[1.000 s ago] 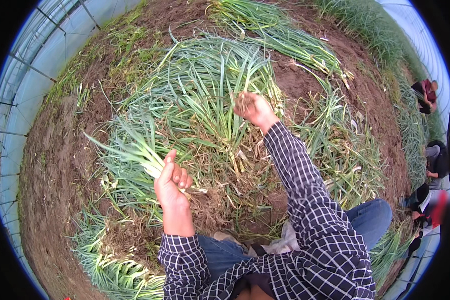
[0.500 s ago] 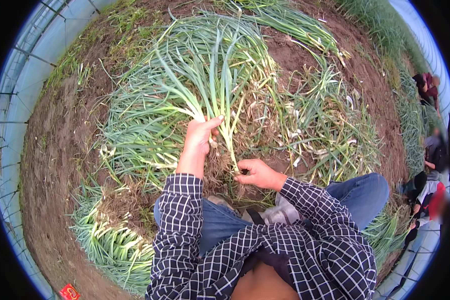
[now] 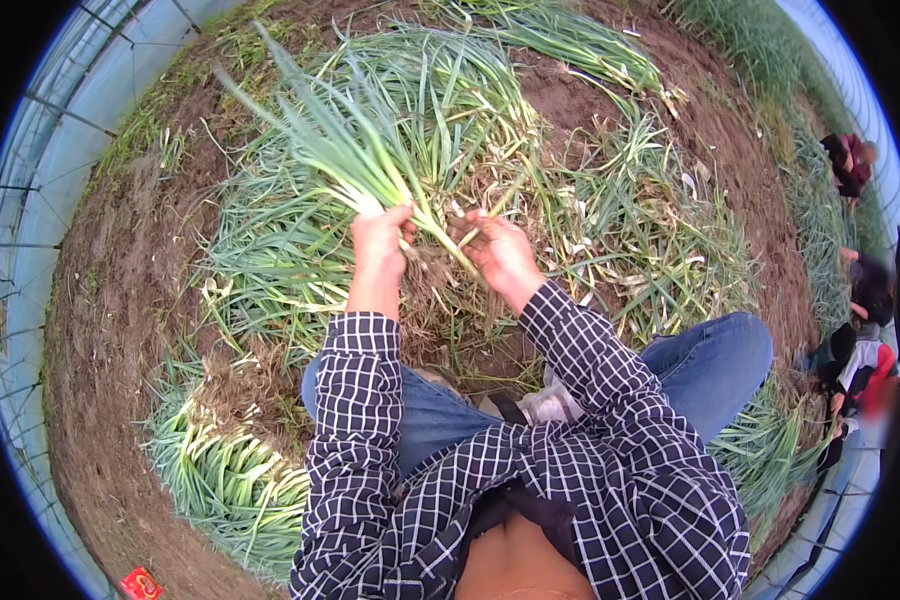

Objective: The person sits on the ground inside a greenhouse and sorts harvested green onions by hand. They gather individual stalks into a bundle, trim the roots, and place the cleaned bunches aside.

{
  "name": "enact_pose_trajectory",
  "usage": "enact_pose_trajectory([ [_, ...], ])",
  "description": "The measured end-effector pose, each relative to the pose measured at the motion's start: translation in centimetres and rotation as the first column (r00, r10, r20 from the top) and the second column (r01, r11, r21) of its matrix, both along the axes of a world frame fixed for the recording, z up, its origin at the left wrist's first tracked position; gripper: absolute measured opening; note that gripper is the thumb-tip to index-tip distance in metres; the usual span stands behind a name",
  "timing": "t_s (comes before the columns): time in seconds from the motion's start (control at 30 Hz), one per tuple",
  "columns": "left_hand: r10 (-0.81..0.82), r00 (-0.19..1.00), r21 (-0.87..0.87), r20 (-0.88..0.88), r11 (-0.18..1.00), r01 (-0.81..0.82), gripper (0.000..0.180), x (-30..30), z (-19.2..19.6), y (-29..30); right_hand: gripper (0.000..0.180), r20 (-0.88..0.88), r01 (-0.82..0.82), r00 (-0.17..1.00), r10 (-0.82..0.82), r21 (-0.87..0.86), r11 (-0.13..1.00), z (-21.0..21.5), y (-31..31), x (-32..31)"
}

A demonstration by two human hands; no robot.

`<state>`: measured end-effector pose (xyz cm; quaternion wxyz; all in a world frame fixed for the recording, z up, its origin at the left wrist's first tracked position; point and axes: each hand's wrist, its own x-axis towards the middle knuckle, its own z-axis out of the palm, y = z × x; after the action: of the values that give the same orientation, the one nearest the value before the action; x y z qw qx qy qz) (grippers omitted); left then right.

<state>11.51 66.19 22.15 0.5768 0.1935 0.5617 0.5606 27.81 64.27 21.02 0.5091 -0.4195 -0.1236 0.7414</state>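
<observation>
My left hand is closed round the lower stems of a bunch of green onions, whose leaves fan up and to the left, blurred at the tips. One stalk slants out of the bunch, its pale lower end toward my right hand. The fingers of that hand are pinched on a thin yellowish leaf branching from this stalk. Roots hang below my left hand. Behind the bunch spreads a big heap of green onions lying on the soil.
Stripped leaves and scraps lie in a pile to the right. Trimmed-looking green onions are stacked at lower left. A red packet is on the soil near the bottom left. Other people crouch at the far right, beside the plastic tunnel wall.
The bunch has tilted left in my left hand. My right hand has risen from the stalk's root end and now pinches a leaf higher up, closer to my left hand.
</observation>
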Motion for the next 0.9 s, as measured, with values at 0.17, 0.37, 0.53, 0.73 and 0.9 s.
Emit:
enact_pose_trajectory([
  [0.17, 0.213, 0.968, 0.001, 0.130, 0.977, -0.215, 0.014, -1.0, -0.4, 0.8, 0.011, -0.208, 0.332, 0.912, -0.353, -0.130, 0.934, -2.2, -1.2, 5.9],
  [0.37, 0.335, 0.907, 0.019, 0.254, 0.936, -0.351, 0.011, -2.5, -0.3, 2.3, 0.022, 0.622, 0.413, 0.625, -0.472, 0.249, 0.876, -8.3, -1.9, 23.4],
  [0.53, 0.310, 0.944, 0.018, 0.116, 0.949, -0.314, 0.009, -1.5, 0.2, 1.8, 0.063, 0.972, -0.280, -0.112, -0.207, 0.169, 0.945, -3.8, -1.5, 15.4],
  [0.73, 0.133, 0.988, 0.056, 0.074, 0.989, -0.137, 0.024, -0.3, 0.7, 1.6, 0.037, 0.947, -0.734, -0.067, -0.314, 0.166, 0.658, 0.5, -1.0, 2.2],
  [0.9, 0.083, 0.996, 0.028, 0.014, 0.996, -0.083, 0.024, 0.1, 0.5, 0.2, 0.010, 0.685, -0.199, 0.692, -0.228, 0.484, 0.852, -3.6, 0.7, 2.2],
])
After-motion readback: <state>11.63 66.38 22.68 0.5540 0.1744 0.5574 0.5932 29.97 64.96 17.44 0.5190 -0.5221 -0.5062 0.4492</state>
